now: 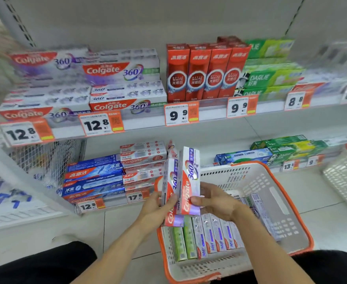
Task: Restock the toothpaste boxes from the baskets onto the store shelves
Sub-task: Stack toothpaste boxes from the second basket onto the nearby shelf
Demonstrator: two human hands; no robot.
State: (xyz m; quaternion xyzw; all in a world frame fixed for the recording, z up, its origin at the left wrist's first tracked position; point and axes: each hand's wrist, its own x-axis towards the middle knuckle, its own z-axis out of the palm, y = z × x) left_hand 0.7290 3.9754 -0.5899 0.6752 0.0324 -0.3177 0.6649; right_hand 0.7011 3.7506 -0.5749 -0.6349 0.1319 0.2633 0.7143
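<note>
Toothpaste boxes (pixel 186 181), two Colgate 360 cartons, stand nearly upright above our basket (pixel 287 203), touching side by side. Our left hand (pixel 158 206) grips the left carton from 8 o'clock; our right hand (pixel 215 199) pinches the right carton from 4 o'clock. More cartons lie in the basket at 6 o'clock. Stocked shelves (pixel 189 121) span 12 o'clock.

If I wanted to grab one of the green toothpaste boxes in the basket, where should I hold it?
Probably from above, pinching the long narrow sides near the middle. The green boxes lie flat in the white basket, packed in a row beside the purple boxes, so only their tops are free. The basket wall blocks the left side.
</note>
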